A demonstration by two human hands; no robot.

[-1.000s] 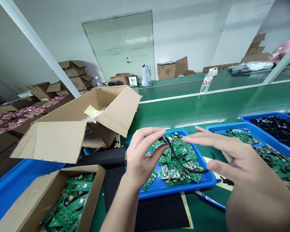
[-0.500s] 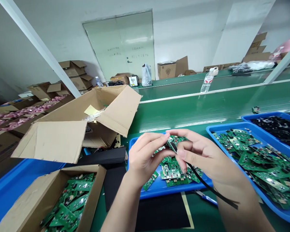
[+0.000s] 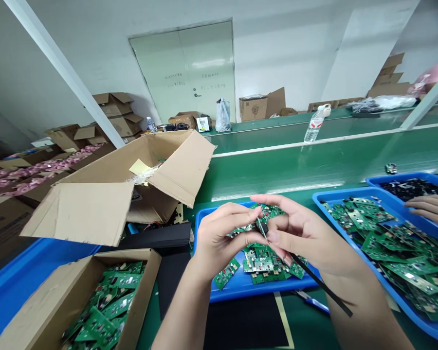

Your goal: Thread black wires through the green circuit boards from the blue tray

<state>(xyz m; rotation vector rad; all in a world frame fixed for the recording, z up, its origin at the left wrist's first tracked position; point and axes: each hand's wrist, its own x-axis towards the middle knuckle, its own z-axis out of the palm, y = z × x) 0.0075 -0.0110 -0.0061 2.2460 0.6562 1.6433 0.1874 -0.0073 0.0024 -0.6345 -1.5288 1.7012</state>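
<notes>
Over plastic tray (image 3: 237, 294), hands (image 3: 219, 236) (image 3: 310, 238) pinched, L: thin PCB (image 3: 262, 228), R: flat blk strip (image 3: 321, 282)

Pale glare along green worktop (image 3: 277, 170)

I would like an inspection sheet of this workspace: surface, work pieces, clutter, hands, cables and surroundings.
Surface: green tabletop, partly covered by a black sheet.
Job's things: circuit board, seen nearly edge-on; black strip; blue tray with loose boards.
Clutter: blue-handled tool right of the black sheet; small carton holding more boards; large open carton.
Left hand: fingers pinch the circuit board.
Right hand: fingers at the circuit board, black strip extending from them; grip partly hidden.
Cables: thin wires by the large open carton.
Surroundings: double door and water bottle behind; another person's hand at far right.
</notes>
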